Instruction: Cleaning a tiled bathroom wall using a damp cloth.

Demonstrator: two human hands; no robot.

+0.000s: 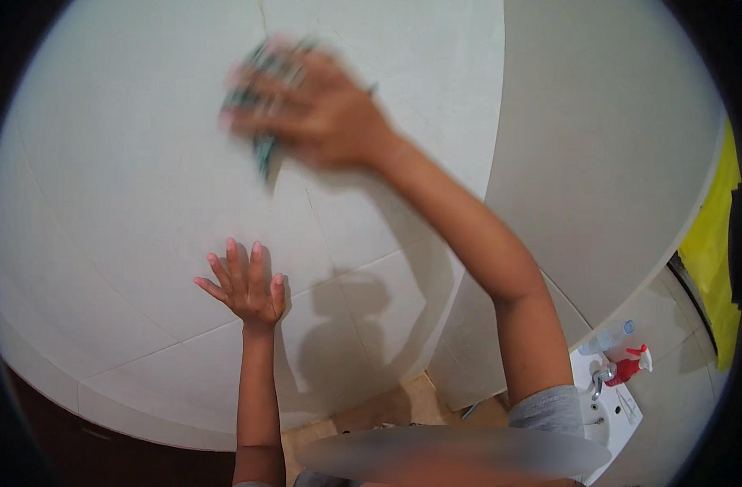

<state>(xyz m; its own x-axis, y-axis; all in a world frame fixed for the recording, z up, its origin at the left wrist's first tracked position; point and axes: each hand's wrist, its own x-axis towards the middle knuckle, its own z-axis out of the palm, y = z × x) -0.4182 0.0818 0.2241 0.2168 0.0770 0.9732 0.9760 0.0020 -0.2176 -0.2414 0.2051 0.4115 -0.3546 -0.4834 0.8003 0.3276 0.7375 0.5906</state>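
My right hand (322,103) presses a crumpled green, white and pink patterned cloth (264,94) against the pale wall tiles (133,152); hand and cloth are blurred, and the fingers spread over the cloth. One corner of the cloth hangs below the palm. Lower down and to the left, my left hand (247,289) lies against the same tiled wall with its fingers apart and nothing in it. Shadows of the arm and body fall on the tiles to its right.
At the lower right is a white washbasin (620,420) with a metal tap (602,376). A red spray bottle (629,366) and a clear plastic bottle (608,336) stand by it. A wall edge juts out at right, with something yellow (711,262) beyond. Brown floor (310,432) shows below.
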